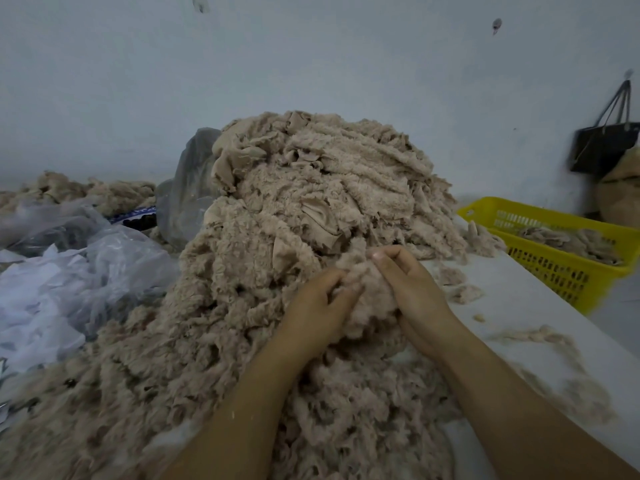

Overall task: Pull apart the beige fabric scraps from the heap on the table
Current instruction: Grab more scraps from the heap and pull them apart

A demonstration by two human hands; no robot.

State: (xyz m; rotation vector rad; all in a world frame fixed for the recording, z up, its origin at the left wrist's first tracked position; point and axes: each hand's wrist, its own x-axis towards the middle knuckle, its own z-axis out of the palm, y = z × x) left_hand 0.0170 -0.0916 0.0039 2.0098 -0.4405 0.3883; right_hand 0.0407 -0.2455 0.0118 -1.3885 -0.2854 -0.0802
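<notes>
A tall heap of fluffy beige fabric scraps (311, 188) covers the middle of the white table (540, 306) and spills toward me. At the heap's right front, a beige scrap clump (367, 292) sits between both hands. My left hand (315, 310) grips its left side with curled fingers. My right hand (412, 285) holds its right side, thumb and fingertips pinching the top edge. The two hands are close together, almost touching.
A yellow slotted basket (554, 268) with several beige scraps stands at the right. Clear and white plastic bags (69, 271) lie at the left, more scraps behind them. A dark bag (606, 143) hangs on the wall at far right. Loose fluff is scattered on the table's right part.
</notes>
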